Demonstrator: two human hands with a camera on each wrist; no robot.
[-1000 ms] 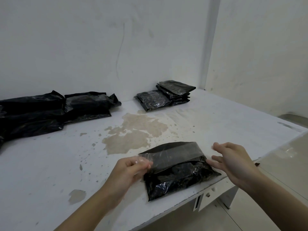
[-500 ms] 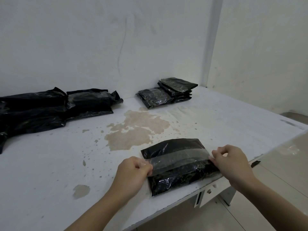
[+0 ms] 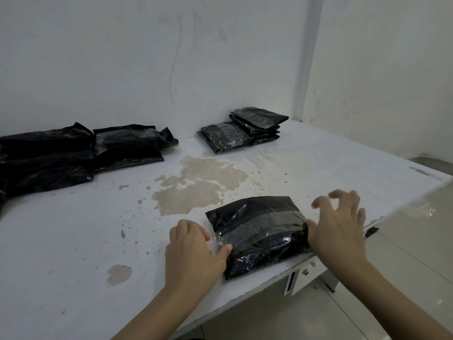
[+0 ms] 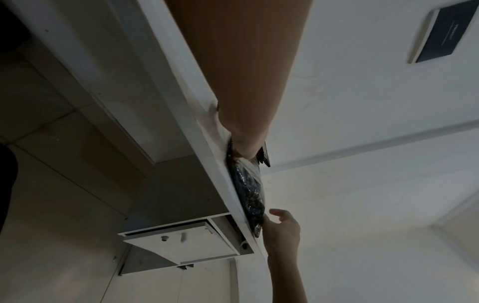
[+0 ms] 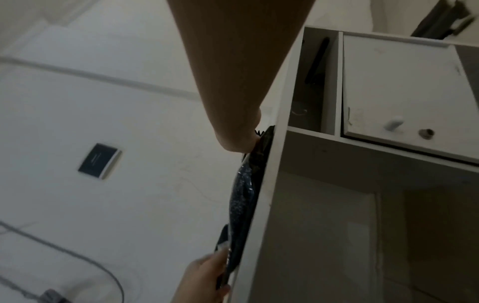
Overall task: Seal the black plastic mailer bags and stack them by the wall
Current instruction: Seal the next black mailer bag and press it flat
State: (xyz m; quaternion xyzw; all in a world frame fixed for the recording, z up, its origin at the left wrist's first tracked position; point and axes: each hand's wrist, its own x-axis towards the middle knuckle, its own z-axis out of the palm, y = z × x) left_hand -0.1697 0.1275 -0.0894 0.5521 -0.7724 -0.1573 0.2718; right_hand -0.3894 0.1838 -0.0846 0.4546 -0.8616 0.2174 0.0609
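A black mailer bag lies flat near the table's front edge, its flap folded down with a translucent strip across it. My left hand pinches the flap's left end between curled fingers and thumb. My right hand is at the bag's right edge; its thumb touches the bag while the fingers are spread, lifted and blurred. The left wrist view shows the bag edge-on with the right hand beyond it. In the right wrist view the bag lies between both hands. A stack of sealed bags sits by the wall.
A pile of larger black bags lies along the wall at the far left. The white table has a worn brown patch in its middle. A drawer hangs under the front edge, with tiled floor to the right.
The raised flap has been folded down flat onto the bag. My right hand pinched its right end, then let go and spread its fingers. The left hand keeps the left end.
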